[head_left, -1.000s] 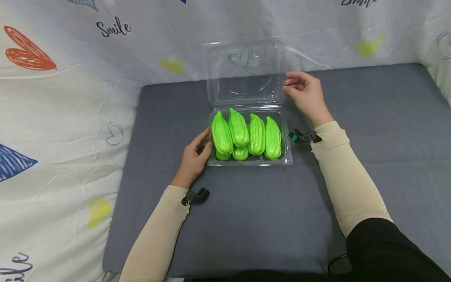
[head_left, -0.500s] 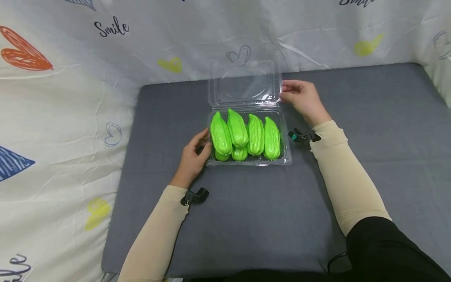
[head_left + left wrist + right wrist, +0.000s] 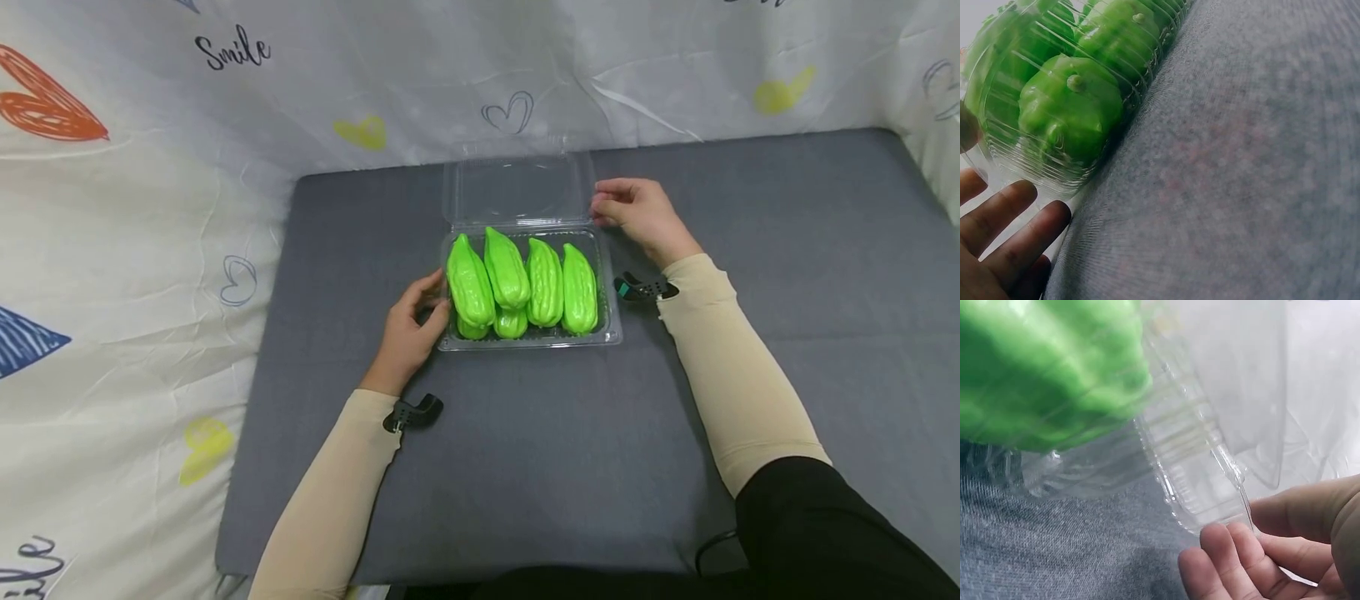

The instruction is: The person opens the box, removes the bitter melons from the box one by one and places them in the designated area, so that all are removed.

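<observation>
A clear plastic clamshell container (image 3: 525,345) sits on the grey table, holding several bright green bitter melons (image 3: 507,271), some stacked on others. Its hinged lid (image 3: 517,187) is tipped far back, away from the person. My right hand (image 3: 641,215) pinches the lid's right edge near the hinge; in the right wrist view the thumb and fingers (image 3: 1244,550) meet at its corner. Beside the container's left wall is my left hand (image 3: 408,333). The left wrist view shows its fingers (image 3: 1004,212) spread and fairly straight, with fingertips right at the clear wall.
The grey cloth-covered table (image 3: 525,467) extends around the container. A white printed curtain (image 3: 420,83) hangs behind and along the left. Each forearm wears a beige sleeve, with a black wrist mount (image 3: 412,412) at the left wrist and another wrist mount (image 3: 647,288) at the right.
The lid has swung back and down toward the table behind the container. My right hand has moved slightly left and lower in view with it; the left hand has stayed at the container's side.
</observation>
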A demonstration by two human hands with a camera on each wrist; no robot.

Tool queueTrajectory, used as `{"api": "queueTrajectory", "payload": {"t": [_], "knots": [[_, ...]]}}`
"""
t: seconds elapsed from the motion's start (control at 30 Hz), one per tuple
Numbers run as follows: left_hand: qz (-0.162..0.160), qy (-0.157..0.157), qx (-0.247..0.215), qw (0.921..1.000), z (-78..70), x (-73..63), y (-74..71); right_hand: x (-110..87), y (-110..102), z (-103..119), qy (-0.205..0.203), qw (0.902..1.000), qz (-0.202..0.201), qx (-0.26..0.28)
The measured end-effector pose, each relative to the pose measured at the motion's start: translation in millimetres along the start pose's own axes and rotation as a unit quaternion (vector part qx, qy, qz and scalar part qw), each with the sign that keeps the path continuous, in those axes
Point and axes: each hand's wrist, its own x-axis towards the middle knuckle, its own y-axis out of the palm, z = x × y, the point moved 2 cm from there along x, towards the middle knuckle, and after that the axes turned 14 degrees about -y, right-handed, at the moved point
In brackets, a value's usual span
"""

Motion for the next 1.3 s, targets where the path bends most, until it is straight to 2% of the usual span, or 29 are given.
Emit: {"api": "queueTrajectory", "payload": {"t": [0.23,0.53,1.07,1.17,1.3], "knots": [[-0.004,0.011,-0.005,0.9999,0.4,0.1,-0.2,-3.6,-2,-4,0.004,0.9994,0.027,-0.022],[0.001,0.009,-0.004,1.0,1.0,-0.3,0.4,-6.7,-5,-8,0.004,0.9985,0.036,-0.041],[0.0,0.015,-0.005,0.9999,2.0,1.2,0.5,-9.3,-7,-2,-0.003,0.9997,0.017,-0.018],[-0.001,0.019,-0.003,0.9998,1.9,1.2,0.3,-11.1,-10,2,0.005,0.9995,0.004,-0.031],[-0.001,0.023,-0.004,0.9997,2.6,1.8,-0.5,-13.7,-14,8,0.01,0.9969,-0.013,-0.077]]}}
